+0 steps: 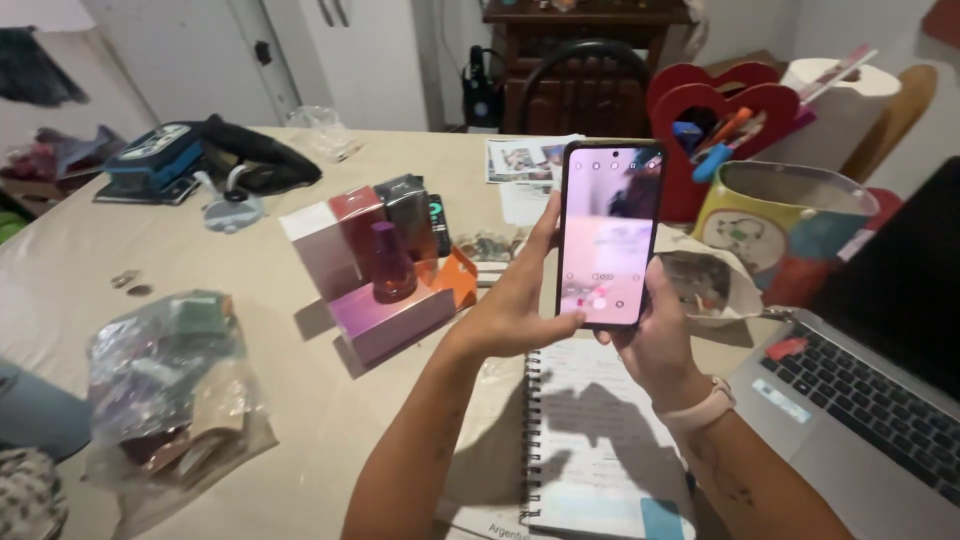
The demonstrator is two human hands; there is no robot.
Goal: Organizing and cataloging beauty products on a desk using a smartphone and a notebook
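Note:
I hold a smartphone (608, 232) upright in front of me with both hands, its lit pinkish screen facing me. My left hand (518, 300) grips its left edge, thumb resting on the lower screen. My right hand (658, 335), with a pale pink wristband, wraps the lower right side. Left of the phone, a purple perfume bottle (388, 262) stands on a pink-purple box (392, 320), with white, red and dark boxes (352, 232) behind it. Under my hands lies an open spiral notebook (598, 440).
An open laptop (880, 390) sits at the right. A colourful mug (785, 225) and a red heart-shaped pen holder (735, 110) stand behind the phone. A clear plastic bag of items (170, 385) lies at the left; a blue pouch (150, 162) and a chair (585, 90) are farther back.

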